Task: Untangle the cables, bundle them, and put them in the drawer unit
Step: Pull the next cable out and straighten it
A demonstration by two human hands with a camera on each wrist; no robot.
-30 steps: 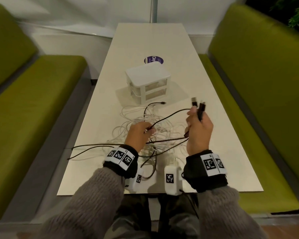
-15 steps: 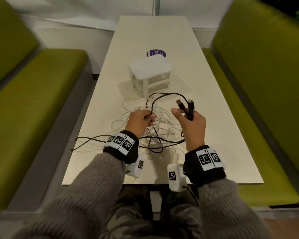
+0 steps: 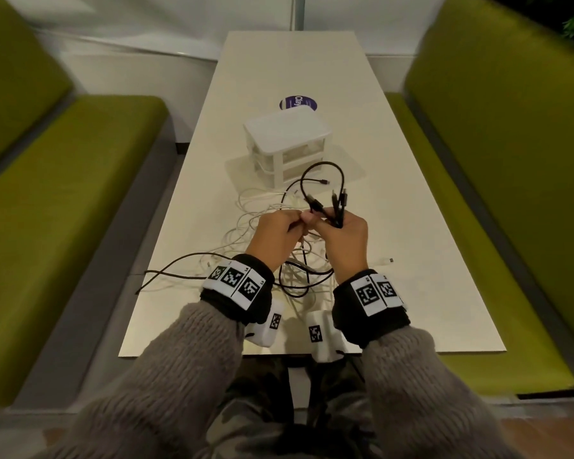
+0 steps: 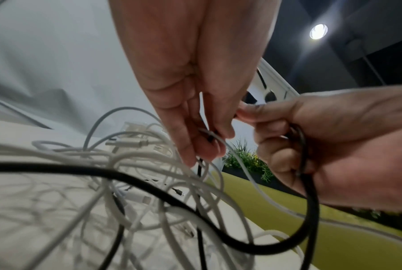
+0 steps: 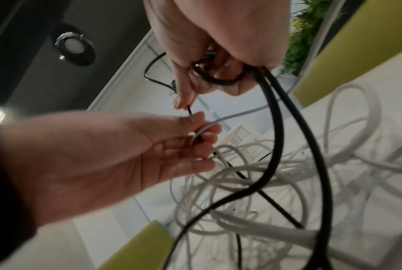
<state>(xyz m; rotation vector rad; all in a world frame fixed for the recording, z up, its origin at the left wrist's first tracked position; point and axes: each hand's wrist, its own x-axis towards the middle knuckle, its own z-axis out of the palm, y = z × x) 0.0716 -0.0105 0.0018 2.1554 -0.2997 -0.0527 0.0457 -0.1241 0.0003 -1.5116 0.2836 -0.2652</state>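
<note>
A tangle of white cables (image 3: 256,210) and black cables lies on the white table (image 3: 411,226), in front of the small white drawer unit (image 3: 287,137). My right hand (image 3: 315,220) grips a bunch of black cable (image 3: 325,167) with several plugs sticking up and a loop arching above it. My left hand (image 3: 297,223) meets it fingertip to fingertip and pinches a thin black strand; a white cable also runs through its fingers (image 4: 202,142). In the right wrist view thick black cable (image 5: 273,127) hangs from my right fist (image 5: 209,73) over the white tangle (image 5: 253,173).
A round purple sticker (image 3: 297,102) lies behind the drawer unit. Green benches (image 3: 63,180) (image 3: 511,160) flank the table. A black cable end (image 3: 166,270) trails to the left edge; a white plug (image 3: 383,261) lies at the right.
My hands have come together above the tangle. The right hand moved left with its black bunch, and the black loop now arches up in front of the drawer unit.
</note>
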